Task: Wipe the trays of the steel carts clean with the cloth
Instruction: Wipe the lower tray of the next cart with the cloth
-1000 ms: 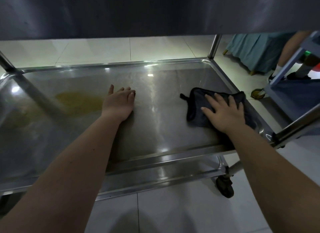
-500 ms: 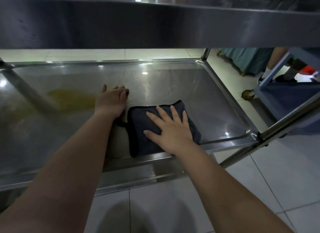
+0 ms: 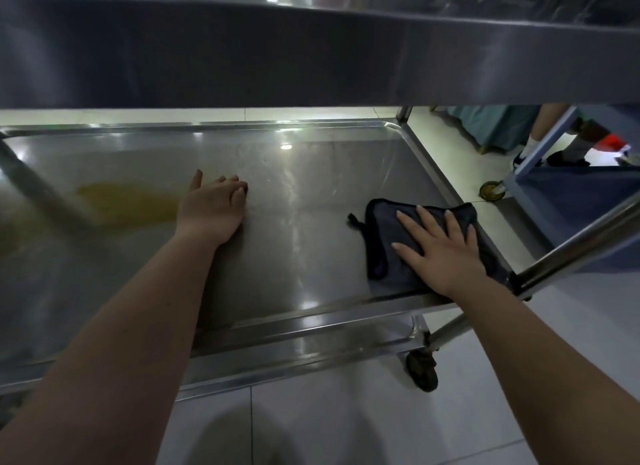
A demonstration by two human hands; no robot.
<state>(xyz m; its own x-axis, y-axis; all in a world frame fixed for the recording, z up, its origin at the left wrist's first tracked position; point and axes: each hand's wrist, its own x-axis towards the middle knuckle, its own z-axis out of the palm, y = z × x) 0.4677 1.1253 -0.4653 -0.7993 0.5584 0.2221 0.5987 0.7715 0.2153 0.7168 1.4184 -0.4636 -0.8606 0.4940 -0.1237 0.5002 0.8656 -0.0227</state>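
Swept back from beside the left grip, which rests empty on the tray, the right grip presses flat, fingers spread, on the soft, light cloth at the tray's four o'clock corner, where it will likely bunch unless palmed at its middle.

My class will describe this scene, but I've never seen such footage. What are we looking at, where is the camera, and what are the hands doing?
No machine here: a person wears a camera on the head, so the one view looks forward and down along both bare arms. The dark band across the top is a steel cart's upper shelf; beneath lies the tray being cleaned. The right hand presses flat on a dark cloth near the tray's right end. The left hand rests on bare steel, holding nothing. Beside it a yellowish smear is not yet wiped.
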